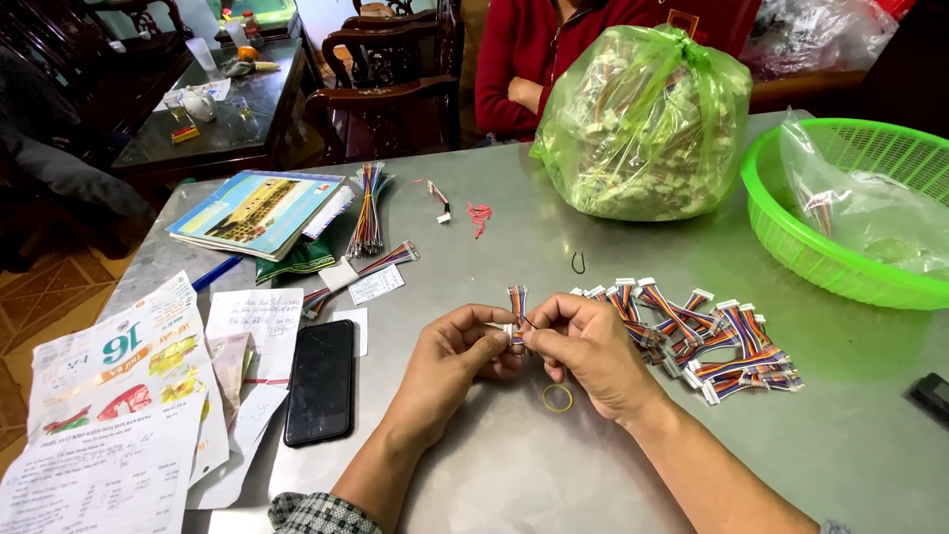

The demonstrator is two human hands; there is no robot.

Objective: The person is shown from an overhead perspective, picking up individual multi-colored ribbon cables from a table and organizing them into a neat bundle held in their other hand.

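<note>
**Two hands pinch one small wire harness over the grey table**

Both of my hands meet near the middle of the grey table point(554, 475), toward its near edge. My left hand point(457, 358) is curled, its thumb and forefinger closed on the white connector end of a short multicoloured wire harness point(517, 302). My right hand point(585, 346) is closed too, fingertips pinching the same harness from the other side, so the wires stand up between the two hands. A yellow rubber band point(557, 398) lies flat on the table just below my right hand.

Just right of my right hand lies a loose pile of finished harnesses point(707, 341), white plugs and striped wires fanned out. Farther toward the far edge sits a knotted green plastic bag point(643, 124) stuffed with more of them, and at the right edge a green mesh basket point(791, 237) holds a clear bag. A small black loop point(577, 262) lies between the green bag and my hands.

Left of my hands a black phone point(320, 381) lies face up, beside printed papers point(119, 405) at the left near corner. Beyond it are a book point(257, 210) and a bundle of longer coloured wires point(369, 213). A person in a red sleeve point(504, 69) sits across the far edge.
</note>
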